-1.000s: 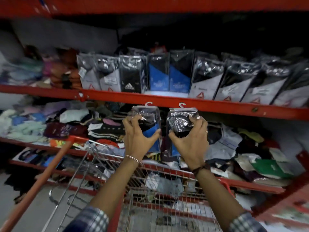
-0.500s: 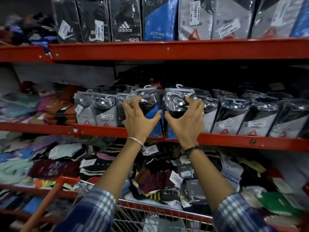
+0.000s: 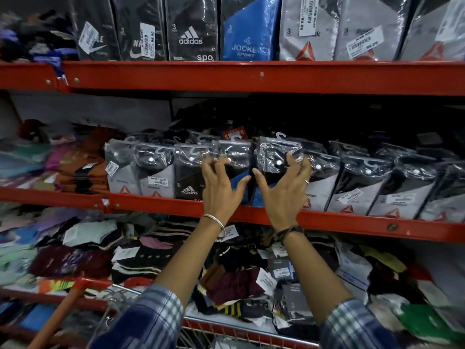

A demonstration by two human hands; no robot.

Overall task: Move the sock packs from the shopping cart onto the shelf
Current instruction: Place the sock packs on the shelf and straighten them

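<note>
Sock packs: two just slotted into the mid-shelf row, upright, hanger hooks up, long axis vertical, printed faces out toward the aisle.

L to R: Reebok pack [image 3: 123, 172] and adidas pack [image 3: 190, 176] already standing at the row's left. Left hand [image 3: 220, 183] is spread wide, fingers splayed, just in front of the left sock pack [image 3: 232, 153], w/ no real grip; looks like it's letting go, contact unclear. Right hand [image 3: 281, 188] is also mostly open, fingertips [image 3: 293, 161] resting on the face of the right sock pack [image 3: 275, 157], steadying more than holding. More Reebok packs [image 3: 352, 187] run on to the right, along the red shelf edge [image 3: 161, 206].

Step, by my read: placing/releasing. Next: pull both hands clear w/o tipping packs, then back down to shopping cart [image 3: 241, 326] for more.
</note>
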